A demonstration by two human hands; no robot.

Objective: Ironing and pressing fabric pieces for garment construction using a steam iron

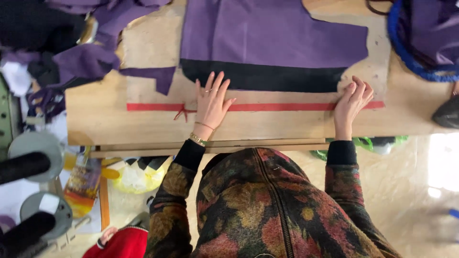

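Left hand (212, 102) flat, fingers spread on the red strip (282, 106); right hand (352, 101) pinching it at 3 o'clock; purple fabric (267, 33) and black cloth (263, 77) at 12 on the desk (105, 119)

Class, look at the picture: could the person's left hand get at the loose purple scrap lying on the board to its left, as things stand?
Probably yes. The left hand lies flat beside the red strip, and only bare board separates it from the purple scrap; nothing blocks the way.

Sewing workshop, cut purple fabric (267, 33) on wood table (95, 119), thread spools (24, 167)
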